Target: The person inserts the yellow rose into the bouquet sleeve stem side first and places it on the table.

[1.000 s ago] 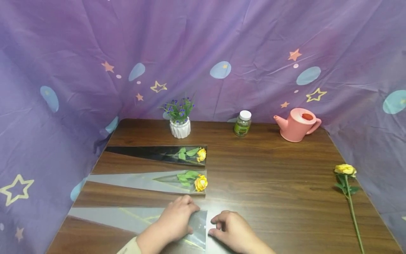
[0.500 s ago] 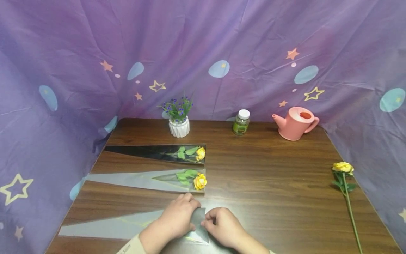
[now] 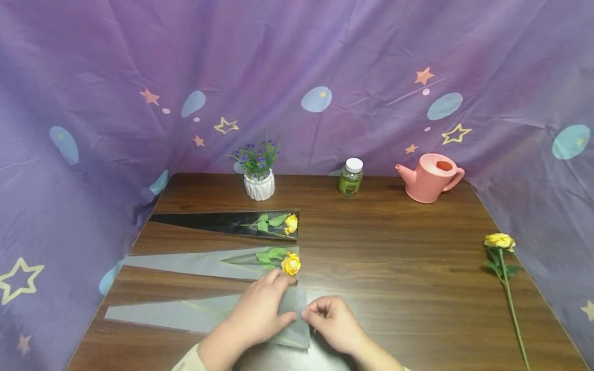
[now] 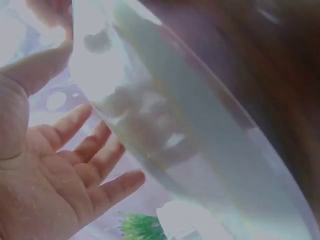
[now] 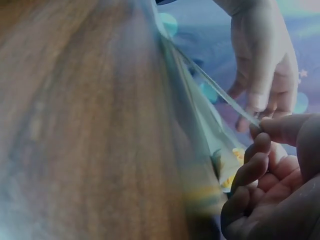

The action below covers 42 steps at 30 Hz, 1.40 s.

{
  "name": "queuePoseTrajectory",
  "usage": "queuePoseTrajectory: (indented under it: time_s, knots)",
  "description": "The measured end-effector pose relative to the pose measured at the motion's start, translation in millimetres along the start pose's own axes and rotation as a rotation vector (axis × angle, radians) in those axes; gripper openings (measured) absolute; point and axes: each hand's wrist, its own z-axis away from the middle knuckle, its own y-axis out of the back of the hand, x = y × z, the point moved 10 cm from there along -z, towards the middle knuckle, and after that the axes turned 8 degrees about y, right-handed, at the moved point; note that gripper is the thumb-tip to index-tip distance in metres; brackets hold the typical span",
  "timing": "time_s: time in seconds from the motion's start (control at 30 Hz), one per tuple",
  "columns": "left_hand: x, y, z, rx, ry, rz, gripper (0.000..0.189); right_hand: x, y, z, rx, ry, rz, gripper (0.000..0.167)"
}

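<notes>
Fingers (image 3: 320, 303) on the right hand (image 3: 337, 324) are pinching the right edge of a plastic sleeve (image 3: 204, 312); left hand (image 3: 262, 309) has its own loosely spread. Big brown table (image 3: 394, 268), sleeve's at the near left, two wrapped roses (image 3: 291, 264) past it, one loose rose (image 3: 499, 240) way right.

Head view bright; glare whitens the left-wrist wrapper (image 4: 185, 107); the right-wrist tabletop (image 5: 90, 125) blurs.
</notes>
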Motion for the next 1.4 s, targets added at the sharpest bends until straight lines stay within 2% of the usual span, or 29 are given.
queuePoseTrajectory:
  time_s: [0.17,0.33,0.53,0.7,0.8,0.87,0.93,1.07,1.13,1.2,1.3,1.4]
  knots:
    - [11.7,11.9,3.8,0.127,-0.039,0.045,0.051,-8.0,5.2,-0.9,0.026,0.032,-0.025,0.017]
    - [18.1,18.7,4.1,0.217,-0.030,0.069,0.038,-10.6,6.4,1.0,0.046,0.011,-0.080,0.014]
    - [19.1,17.6,-1.0,0.229,0.053,0.059,0.053,-17.3,5.2,1.6,0.085,0.063,-0.099,0.020]
    - [18.7,20.4,-1.8,0.249,0.107,0.056,0.043,-20.5,2.9,0.9,0.100,0.106,-0.112,0.027]
    - [18.6,24.9,-0.6,0.267,0.110,0.080,0.034,-19.6,2.7,1.0,0.110,0.095,-0.126,0.031]
    - [17.9,26.6,-0.2,0.259,0.106,0.098,0.028,-19.1,3.2,0.8,0.117,0.086,-0.120,0.031]
    - [15.4,26.3,-0.6,0.223,0.108,0.103,0.025,-18.3,3.2,0.3,0.121,0.075,-0.106,0.029]
    - [7.6,20.6,-0.7,0.086,0.121,0.099,0.024,-14.9,3.6,-1.2,0.132,0.039,-0.060,0.023]
    - [6.0,17.6,-0.1,0.021,0.108,0.091,0.025,-11.6,5.1,-1.6,0.141,0.012,-0.033,0.020]
    - [5.8,15.5,0.6,-0.016,0.089,0.088,0.025,-8.5,7.8,-2.0,0.143,-0.008,0.024,0.018]
    - [5.3,13.5,0.1,-0.028,0.079,0.101,0.025,-4.7,10.3,-2.9,0.104,-0.013,0.110,0.018]
    - [2.6,10.5,-1.1,-0.027,0.106,0.134,0.025,-3.6,12.6,-4.4,0.029,0.001,0.130,0.018]
